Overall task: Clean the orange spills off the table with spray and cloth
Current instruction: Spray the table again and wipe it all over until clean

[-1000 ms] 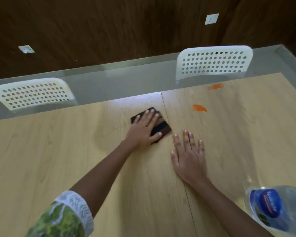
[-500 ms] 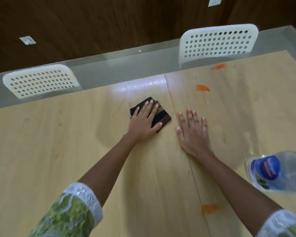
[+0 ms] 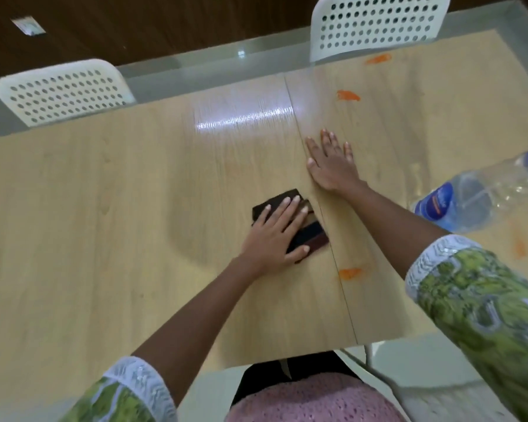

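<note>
My left hand (image 3: 274, 236) presses flat, fingers straight, on a dark folded cloth (image 3: 310, 236) lying on the wooden table (image 3: 104, 226) just left of the centre seam. My right hand (image 3: 329, 159) rests flat on the table beyond the cloth, palm down, holding nothing. Several orange spills show: one near the front by the seam (image 3: 351, 273), one at the right (image 3: 519, 248), one beyond my right hand (image 3: 348, 95) and one at the far edge (image 3: 378, 59). A clear plastic bottle with a blue label (image 3: 467, 202) lies at the right.
Two white perforated chairs stand at the far side, one at the left (image 3: 63, 92) and one at the right (image 3: 378, 22). A wet patch (image 3: 192, 226) darkens the wood left of the cloth. The table's near edge is close to my body.
My left hand has drawn the cloth back toward me along the seam. The view has tilted down, bringing the near table edge and more spills into sight. My right hand stays flat.
</note>
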